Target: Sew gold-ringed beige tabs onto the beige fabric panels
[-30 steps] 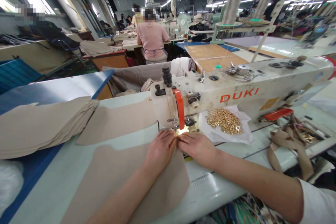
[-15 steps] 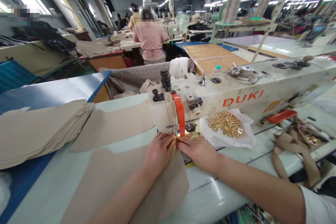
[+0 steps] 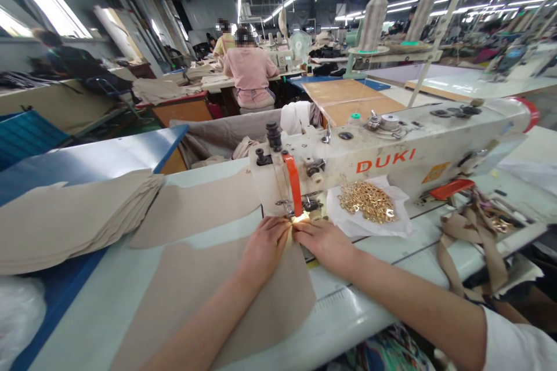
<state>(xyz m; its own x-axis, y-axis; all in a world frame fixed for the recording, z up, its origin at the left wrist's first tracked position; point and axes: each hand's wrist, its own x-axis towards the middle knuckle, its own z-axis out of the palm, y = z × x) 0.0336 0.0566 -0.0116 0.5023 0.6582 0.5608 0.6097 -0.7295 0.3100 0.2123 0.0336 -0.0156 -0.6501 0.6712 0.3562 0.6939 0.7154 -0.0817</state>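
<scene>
A beige fabric panel (image 3: 209, 295) lies on the pale table under the needle of a white DUKI sewing machine (image 3: 383, 153). My left hand (image 3: 264, 248) rests on the panel's top edge with its fingers curled together, pinching the fabric just below the lit needle area. Beside it, my right hand (image 3: 327, 243) presses on the same edge from the right, fingertips drawn together at the presser foot. The fingertips of both hands nearly touch. What lies under the fingertips is hidden.
A stack of beige cut pieces (image 3: 69, 217) sits at the left, another panel (image 3: 195, 206) behind it. Gold metal rings (image 3: 365, 202) lie on white paper right of the needle. Beige straps (image 3: 474, 240) hang at the right. A seated person (image 3: 250, 72) works ahead.
Both hands stay pinched at the needle on the fabric edge; only the camera view has shifted slightly.
</scene>
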